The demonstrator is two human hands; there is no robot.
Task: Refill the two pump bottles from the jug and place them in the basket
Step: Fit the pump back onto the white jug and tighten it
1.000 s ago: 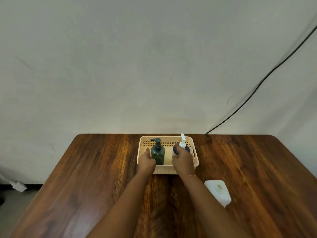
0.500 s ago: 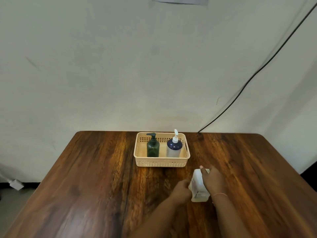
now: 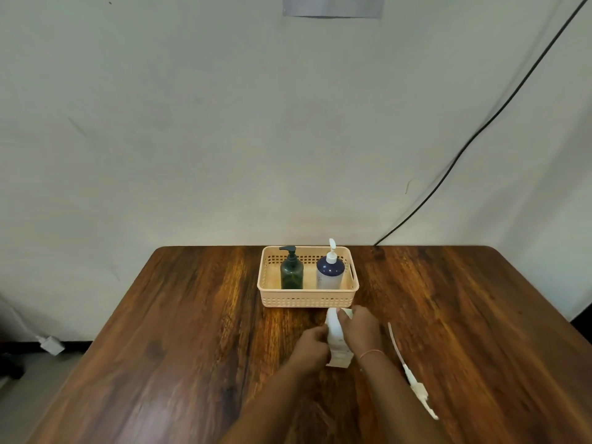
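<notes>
1. Between the two grips, on the counter (image 3: 160,347) just in front of the basket (image 3: 307,299): the white jug (image 3: 335,342). Upright or tipped, impossible to tell.
2. Against the jug's left side, the left grip (image 3: 312,346), fingers curled, grasping the jug.
3. Over the jug's top and right side, the right grip (image 3: 358,331), likewise clasped round the jug, with a thin band (image 3: 371,352) at the wrist.
4. Inside the beige basket, upright and side by side: the dark green pump bottle (image 3: 291,275) at left, the blue-and-white pump bottle (image 3: 330,275) at right, each with its pump head on.
5. Right of the jug and apart from it, flat on the counter: a loose white pump head with a long tube (image 3: 411,378).
6. Behind the counter, a pale wall (image 3: 192,123), with a black cable (image 3: 480,129) slanting down to the counter's far edge.
7. At the top of the wall, a grey plate (image 3: 331,6), cut off by the frame.
8. Lower left, on the floor (image 3: 19,395) by the wall, a small white plug (image 3: 51,345).
</notes>
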